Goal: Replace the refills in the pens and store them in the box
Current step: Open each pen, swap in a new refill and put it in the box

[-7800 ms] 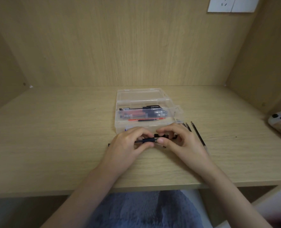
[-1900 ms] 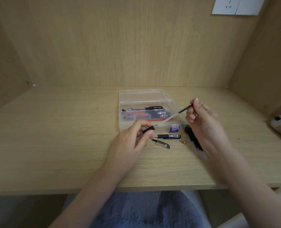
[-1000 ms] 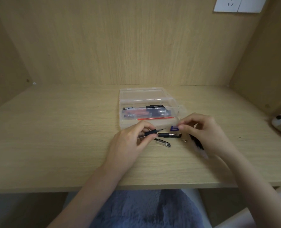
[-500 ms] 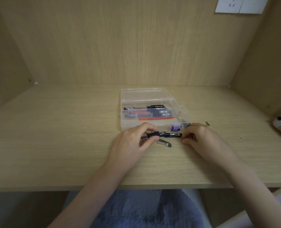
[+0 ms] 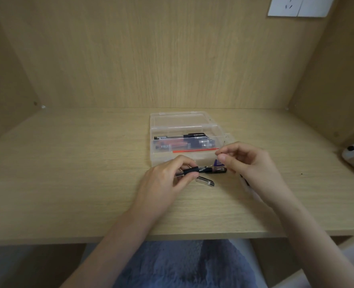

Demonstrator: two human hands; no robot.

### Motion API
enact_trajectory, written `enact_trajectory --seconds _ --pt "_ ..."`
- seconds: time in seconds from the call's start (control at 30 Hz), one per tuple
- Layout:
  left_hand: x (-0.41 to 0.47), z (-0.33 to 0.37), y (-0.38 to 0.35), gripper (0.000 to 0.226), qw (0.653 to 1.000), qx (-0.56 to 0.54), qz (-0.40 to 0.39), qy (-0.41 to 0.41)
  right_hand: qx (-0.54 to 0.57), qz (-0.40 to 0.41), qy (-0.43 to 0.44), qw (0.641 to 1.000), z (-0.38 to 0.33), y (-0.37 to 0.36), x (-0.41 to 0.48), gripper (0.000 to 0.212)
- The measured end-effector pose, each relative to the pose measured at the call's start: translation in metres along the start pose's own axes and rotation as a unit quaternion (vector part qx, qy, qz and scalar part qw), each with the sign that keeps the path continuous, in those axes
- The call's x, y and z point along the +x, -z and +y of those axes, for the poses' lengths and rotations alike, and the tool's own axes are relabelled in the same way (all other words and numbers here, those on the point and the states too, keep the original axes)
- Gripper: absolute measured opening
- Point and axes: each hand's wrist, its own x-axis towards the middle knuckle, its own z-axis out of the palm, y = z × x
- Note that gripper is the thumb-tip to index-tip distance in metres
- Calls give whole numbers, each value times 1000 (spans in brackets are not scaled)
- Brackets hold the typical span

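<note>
Two hands near desk edge — left hand [image 5: 167, 179] pinching pen [image 5: 190, 175], right hand [image 5: 253, 165] raised

Pens [image 5: 184, 142] in box [image 5: 180, 118] on desk [image 5: 68, 173]

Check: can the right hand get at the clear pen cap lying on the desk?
Probably yes. The clear cap lies bare on the desk, nothing over it, beside the left hand; the right hand hovers close by.

one camera on my head | looks forward and down | close over my desk [image 5: 68, 183] | sees my arms, box [image 5: 184, 129], back wall [image 5: 151, 59]
</note>
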Motion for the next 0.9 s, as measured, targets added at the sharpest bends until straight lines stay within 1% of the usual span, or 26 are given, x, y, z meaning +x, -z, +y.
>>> enact_trajectory --seconds 0.1,0.17,0.47,0.6,0.77,0.83,0.87,0.9 --pt "0 0 0 15 1000 -4 2 2 50 -18 -16 998 7 -5 1 12" --pt "0 -1 1 14 1000 -7 3 3 62 -30 -21 997 10 -5 -1 11" --pt "0 1 0 14 1000 6 9 -3 38 -41 -1 998 7 -5 -4 14" --pt "0 1 0 13 1000 6 9 -8 -8 -45 14 999 9 -9 -5 12" --pt "0 0 0 14 1000 14 -1 -12 21 -63 1 998 10 -17 -7 12" --pt "0 1 1 13 1000 18 0 -17 22 -63 -5 998 9 -19 -6 9" --pt "0 1 1 14 1000 21 -1 -18 4 -64 -1 998 8 -19 -6 6" --pt "1 1 1 14 1000 23 -3 -20 -28 -64 5 998 8 -20 -6 9"
